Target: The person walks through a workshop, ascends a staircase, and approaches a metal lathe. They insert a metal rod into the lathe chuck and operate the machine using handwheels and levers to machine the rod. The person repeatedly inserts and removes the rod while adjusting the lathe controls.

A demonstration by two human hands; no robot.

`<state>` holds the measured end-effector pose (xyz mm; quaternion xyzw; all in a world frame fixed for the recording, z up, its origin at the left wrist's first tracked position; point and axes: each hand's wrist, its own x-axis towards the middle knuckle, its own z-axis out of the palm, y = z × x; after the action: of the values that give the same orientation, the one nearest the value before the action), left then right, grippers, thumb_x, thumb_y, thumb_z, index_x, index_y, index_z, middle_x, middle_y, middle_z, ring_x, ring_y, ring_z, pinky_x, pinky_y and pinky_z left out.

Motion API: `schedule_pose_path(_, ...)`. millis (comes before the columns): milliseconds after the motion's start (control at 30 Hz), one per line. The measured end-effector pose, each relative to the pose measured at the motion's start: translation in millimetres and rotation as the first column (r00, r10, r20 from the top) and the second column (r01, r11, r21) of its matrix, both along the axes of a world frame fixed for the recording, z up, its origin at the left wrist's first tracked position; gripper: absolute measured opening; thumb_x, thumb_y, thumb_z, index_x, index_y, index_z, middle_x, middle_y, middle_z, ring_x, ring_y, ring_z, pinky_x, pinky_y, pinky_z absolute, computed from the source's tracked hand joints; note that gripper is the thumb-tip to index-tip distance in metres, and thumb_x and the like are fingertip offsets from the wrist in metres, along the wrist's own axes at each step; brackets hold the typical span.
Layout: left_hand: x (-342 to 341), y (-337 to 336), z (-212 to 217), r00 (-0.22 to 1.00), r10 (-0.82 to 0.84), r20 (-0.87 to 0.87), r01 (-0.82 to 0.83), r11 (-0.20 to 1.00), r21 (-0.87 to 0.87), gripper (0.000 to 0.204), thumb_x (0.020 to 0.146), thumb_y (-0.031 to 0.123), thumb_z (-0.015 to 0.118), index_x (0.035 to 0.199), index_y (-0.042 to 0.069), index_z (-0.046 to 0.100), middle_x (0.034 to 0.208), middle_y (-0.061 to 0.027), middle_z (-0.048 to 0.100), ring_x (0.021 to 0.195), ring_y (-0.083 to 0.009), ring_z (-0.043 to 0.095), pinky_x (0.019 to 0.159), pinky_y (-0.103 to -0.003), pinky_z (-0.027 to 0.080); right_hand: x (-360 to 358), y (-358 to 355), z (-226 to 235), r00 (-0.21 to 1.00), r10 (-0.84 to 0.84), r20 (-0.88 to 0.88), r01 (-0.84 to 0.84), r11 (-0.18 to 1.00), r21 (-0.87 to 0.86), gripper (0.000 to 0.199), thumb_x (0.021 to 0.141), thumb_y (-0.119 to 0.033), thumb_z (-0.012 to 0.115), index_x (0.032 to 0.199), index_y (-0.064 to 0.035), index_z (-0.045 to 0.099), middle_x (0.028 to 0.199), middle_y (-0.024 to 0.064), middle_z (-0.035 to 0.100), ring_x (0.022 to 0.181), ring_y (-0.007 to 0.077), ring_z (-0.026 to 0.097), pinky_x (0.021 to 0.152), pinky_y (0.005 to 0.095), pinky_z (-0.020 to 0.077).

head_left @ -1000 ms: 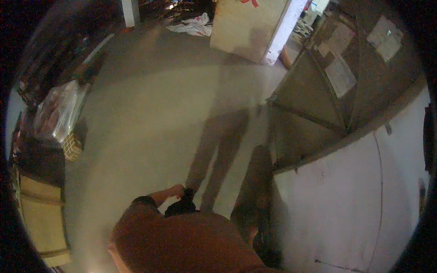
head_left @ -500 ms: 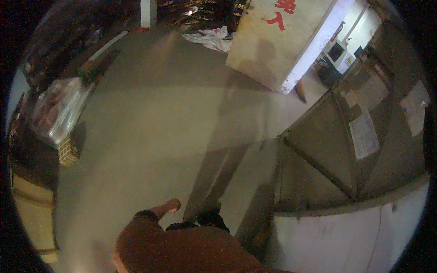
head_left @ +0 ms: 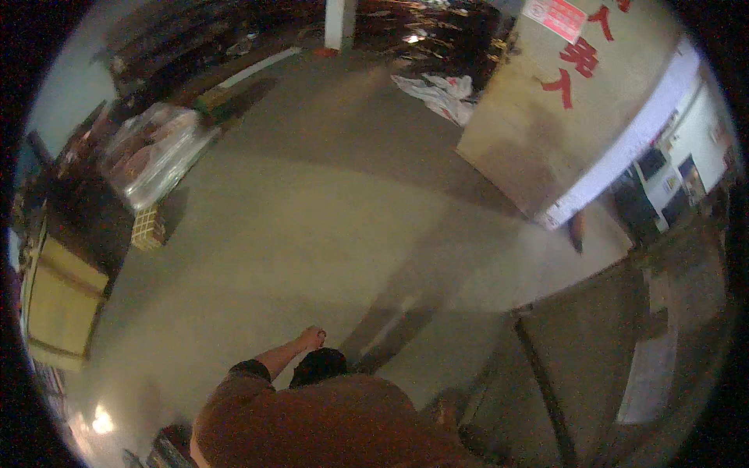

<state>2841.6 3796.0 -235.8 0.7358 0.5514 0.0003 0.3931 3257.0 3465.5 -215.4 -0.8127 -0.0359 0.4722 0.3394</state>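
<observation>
My left hand hangs in front of me over the grey floor, below a brown sleeve with a dark cuff. Its fingers are curled in, and whether anything small lies inside them is too blurred to see. A dark shoe or trouser leg shows just beside it. To the right of my brown-clad body, a dim skin-toned shape may be my right hand; no fingers can be made out there. Neither hand visibly touches anything around.
A tan door panel with red characters stands at the far right. White crumpled sheeting lies beside it. Plastic-wrapped goods, a yellow gridded block and a yellow box line the left. A dark metal-framed panel borders the right.
My view has turned left, so the door panel and left-side goods have shifted rightward in the picture. My left hand appears slightly higher and further right. The floor shadow now slants more.
</observation>
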Motion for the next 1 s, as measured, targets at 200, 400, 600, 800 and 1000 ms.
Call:
schedule_pose_path(200, -21.8, 62.2, -59.0, 0.913, -0.406, 0.032, 0.407, 0.913, -0.037, 0.022, 0.076, 0.019, 0.050, 0.063, 0.004, 0.060, 0.066, -0.0109, 0.058, 0.056, -0.0238, 0.055, 0.053, -0.039, 0.044, 59.8, 165.6, 29.2, 0.994, 0.107, -0.003, -0.105, 0.975, 0.198, 0.026, 0.079, -0.023, 0.052, 0.094, -0.0021, 0.055, 0.084, 0.0110, 0.056, 0.063, 0.0191, 0.050, 0.052, 0.0335, 0.0383)
schedule_pose_path(400, -7.6, 181.2, -78.6, 0.490, -0.645, -0.586, 0.805, 0.077, 0.588, 0.018, 0.074, 0.026, 0.055, 0.073, 0.010, 0.064, 0.078, -0.0067, 0.060, 0.075, -0.0247, 0.055, 0.067, -0.038, 0.044, 87.0, 230.6, -19.3, 0.999, -0.001, -0.034, 0.010, 0.971, 0.238, 0.025, 0.079, -0.024, 0.052, 0.089, -0.0020, 0.058, 0.079, 0.0098, 0.059, 0.057, 0.0177, 0.051, 0.047, 0.0328, 0.0388)
schedule_pose_path(600, 121.8, 343.0, -36.3, 0.343, -0.833, -0.434, 0.869, 0.457, -0.191, 0.024, 0.074, 0.026, 0.053, 0.085, 0.006, 0.062, 0.083, -0.0059, 0.060, 0.080, -0.0232, 0.054, 0.070, -0.036, 0.044, 106.1, 193.7, -55.5, 0.952, -0.307, -0.016, 0.307, 0.952, -0.020, 0.035, 0.080, -0.035, 0.048, 0.084, -0.0026, 0.060, 0.072, 0.0092, 0.058, 0.051, 0.0176, 0.049, 0.043, 0.0320, 0.0374)
schedule_pose_path(800, 323.4, 429.5, 9.6, 0.801, -0.595, -0.065, 0.572, 0.793, -0.211, 0.027, 0.076, 0.022, 0.050, 0.093, 0.002, 0.058, 0.084, -0.0070, 0.060, 0.075, -0.0206, 0.055, 0.065, -0.033, 0.045, 133.8, 145.3, -74.4, 0.544, -0.266, -0.796, 0.741, 0.597, 0.307, 0.049, 0.078, -0.051, 0.044, 0.085, -0.0043, 0.058, 0.069, 0.0085, 0.055, 0.052, 0.0196, 0.048, 0.045, 0.0320, 0.0394)
schedule_pose_path(1000, 488.3, 479.9, -3.4, 0.920, -0.360, 0.159, 0.388, 0.764, -0.516, 0.028, 0.078, 0.015, 0.048, 0.102, 0.000, 0.054, 0.082, -0.0096, 0.059, 0.068, -0.0202, 0.055, 0.058, -0.033, 0.045, 236.2, 250.7, -54.5, 0.984, 0.088, 0.155, -0.066, 0.987, -0.145, 0.035, 0.078, -0.038, 0.045, 0.085, -0.0063, 0.059, 0.070, 0.0063, 0.056, 0.053, 0.0176, 0.051, 0.047, 0.0303, 0.0413)
